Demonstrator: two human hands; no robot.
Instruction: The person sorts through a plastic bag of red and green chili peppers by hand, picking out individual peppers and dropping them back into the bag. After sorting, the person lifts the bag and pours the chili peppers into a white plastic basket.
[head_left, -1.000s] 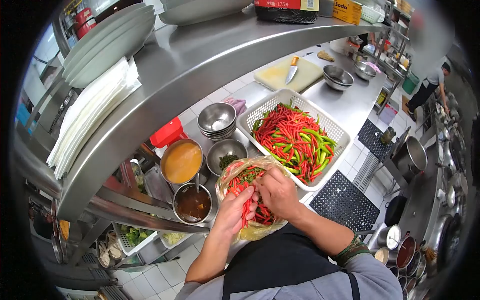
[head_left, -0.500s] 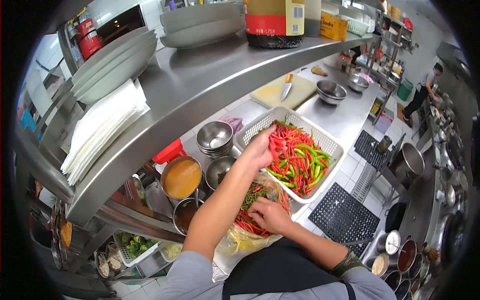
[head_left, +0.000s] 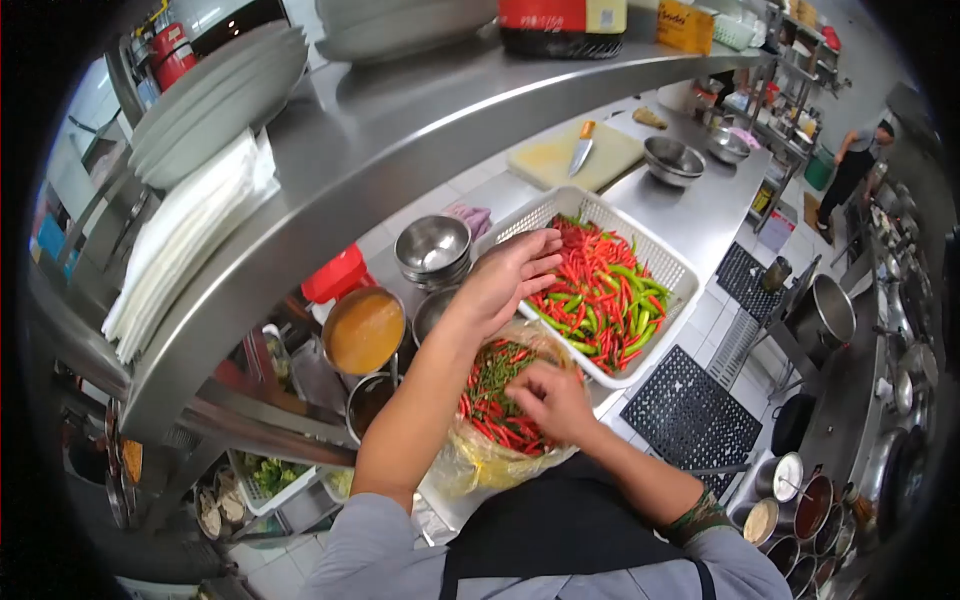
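My left hand (head_left: 508,278) is held over the near left rim of a white perforated basket (head_left: 676,345), its fingers stretched out and nothing in them. Inside the basket lie red chillies (head_left: 590,262) and green chillies (head_left: 632,287). Lower down, my right hand (head_left: 554,402) is above a clear plastic bag (head_left: 480,465), fingers curled in; whatever they may hold is hidden. Red chillies (head_left: 495,425) and a heap of green stems (head_left: 498,372) fill the bag, which rests against my black apron (head_left: 560,530).
Left of the bag stand stacked metal bowls (head_left: 432,245) and a pot of orange liquid (head_left: 366,332). Behind the basket, a knife (head_left: 581,150) lies on a cutting board (head_left: 530,160). A steel shelf (head_left: 400,130) with plates (head_left: 225,105) overhangs the left. A person (head_left: 850,170) stands far right.
My left hand has opened, its fingers now straightened, and shifted slightly left and up from the chillies. My right hand has risen a little and moved right over the bag.
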